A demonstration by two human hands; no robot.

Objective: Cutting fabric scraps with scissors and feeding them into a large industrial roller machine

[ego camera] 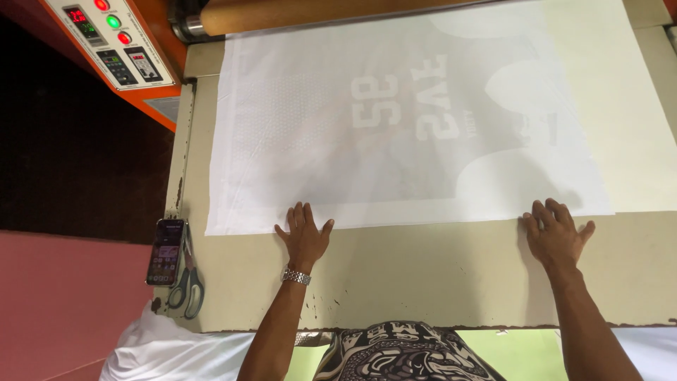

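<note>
Large thin white printed transfer sheet [409,120] spread across beige press bed, far end at roller. Left hand [305,236], right hand [556,233] flat, fingers spread, pressing near edge. Sheet likely light, limp, crease-prone; handle by near corners.

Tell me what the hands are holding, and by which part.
Nothing is gripped. Left hand and right hand lie flat, fingers spread, pressing the near edge of the white sheet.

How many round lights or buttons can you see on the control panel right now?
3 on the control panel: a red one at the top, a green one below, another red one lowest. More may sit beyond the frame.
</note>
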